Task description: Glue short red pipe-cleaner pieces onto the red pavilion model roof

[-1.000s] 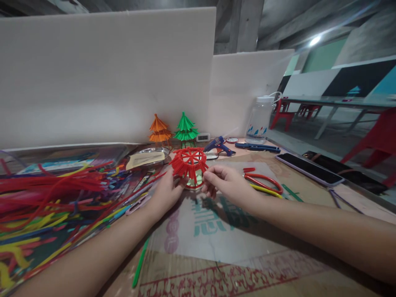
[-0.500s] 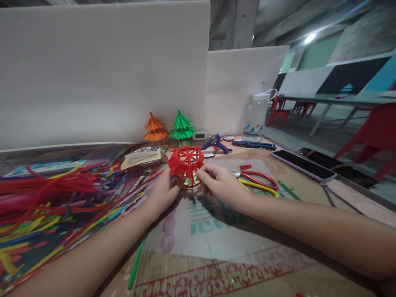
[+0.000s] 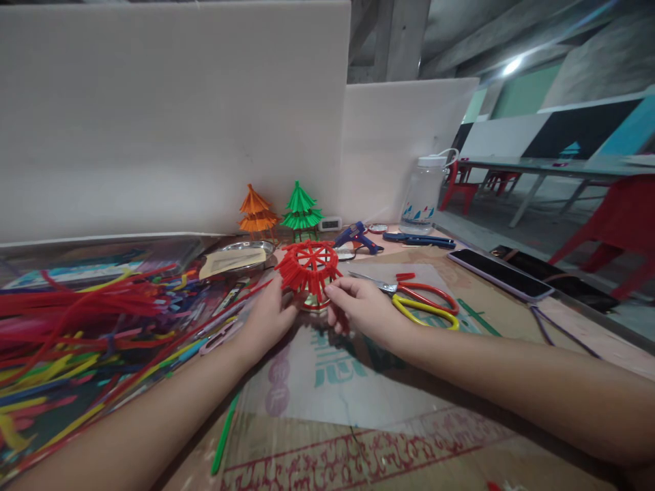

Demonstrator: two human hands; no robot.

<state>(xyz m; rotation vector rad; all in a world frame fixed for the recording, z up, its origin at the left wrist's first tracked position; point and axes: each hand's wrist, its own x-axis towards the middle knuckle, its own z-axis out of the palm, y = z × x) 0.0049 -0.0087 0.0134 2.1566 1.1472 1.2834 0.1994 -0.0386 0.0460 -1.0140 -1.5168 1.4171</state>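
Note:
A red pipe-cleaner pavilion model [image 3: 310, 266], with a spoked round top and a hanging fringe, stands on the plastic sheet in front of me. My left hand [image 3: 269, 315] grips its left side, the fingertips partly hidden behind the fringe. At the lower right edge of the fringe, my right hand [image 3: 361, 307] pinches with thumb and forefinger, its other fingers curled beneath. Just behind my right hand lie scissors [image 3: 427, 305] with one red and one yellow handle, next to a short red piece [image 3: 405, 276].
Loose pipe cleaners [image 3: 76, 341] heap up at the left. Behind stand an orange model [image 3: 254, 213], a green model [image 3: 301, 211], a metal dish [image 3: 256, 249], a blue glue gun [image 3: 358, 236] and a water bottle [image 3: 422, 198]. A phone [image 3: 499, 274] lies at the right.
My right hand has shifted slightly down and left along the fringe, and more of the scissor blades shows behind it. My left hand stays on the red pavilion model.

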